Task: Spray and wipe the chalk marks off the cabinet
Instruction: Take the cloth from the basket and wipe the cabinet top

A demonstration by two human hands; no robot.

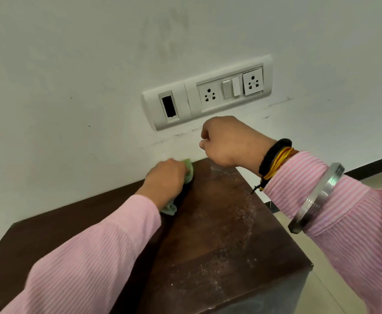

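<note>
The dark brown cabinet (219,234) stands against a white wall; its top shows whitish speckled residue along the right half. My left hand (162,177) presses a light green cloth (30,169) flat on the cabinet top near the back edge, with cloth showing beyond the fingers and under the wrist. My right hand (228,141) hovers above the back right corner of the cabinet, fingers curled into a fist, with nothing visible in it. No spray bottle is in view.
A white switch and socket panel (208,91) is mounted on the wall just above the cabinet. Pale tiled floor (344,279) lies to the right, with a dark skirting strip (371,166) along the wall's foot.
</note>
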